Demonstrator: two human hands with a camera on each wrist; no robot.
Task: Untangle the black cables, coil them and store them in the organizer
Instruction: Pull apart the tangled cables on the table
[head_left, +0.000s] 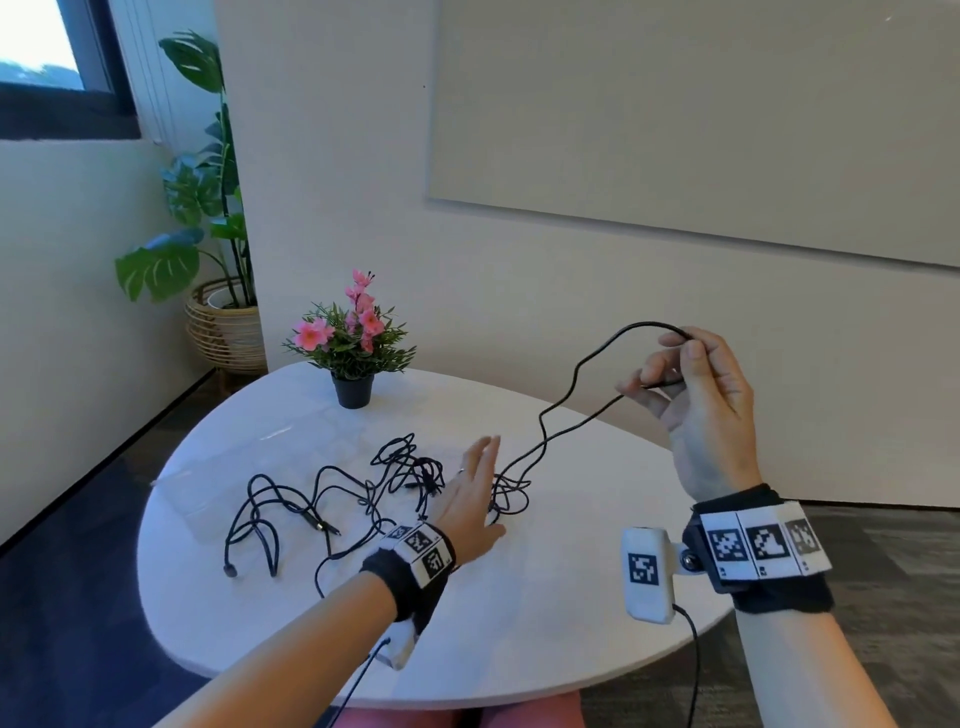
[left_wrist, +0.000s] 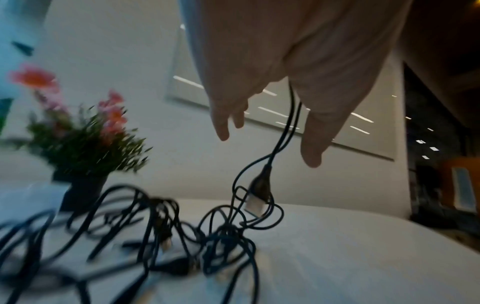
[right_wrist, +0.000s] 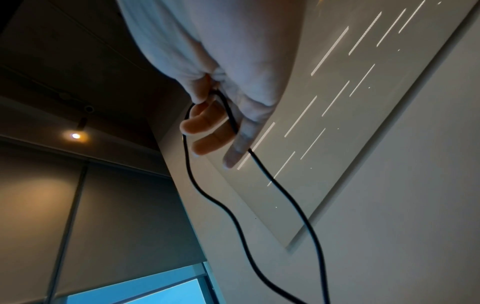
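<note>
Right hand (head_left: 696, 410) at frame right pinches a cable loop (head_left: 613, 358) up high; left hand (head_left: 470, 499), fingers spread, hovers over the tangle (head_left: 363, 493). We'd pull slowly, pinning knots down.

Head cam looks fwd/down over the white table (head_left: 545, 597) at both hands from above; left wrist cam sits low, close to the cable tangle (left_wrist: 161, 232), facing the flower pot (left_wrist: 83, 191); right wrist cam tilts up at wall/ceiling; head+left share tangle (head_left: 395, 483), pot (head_left: 354, 389).
</note>
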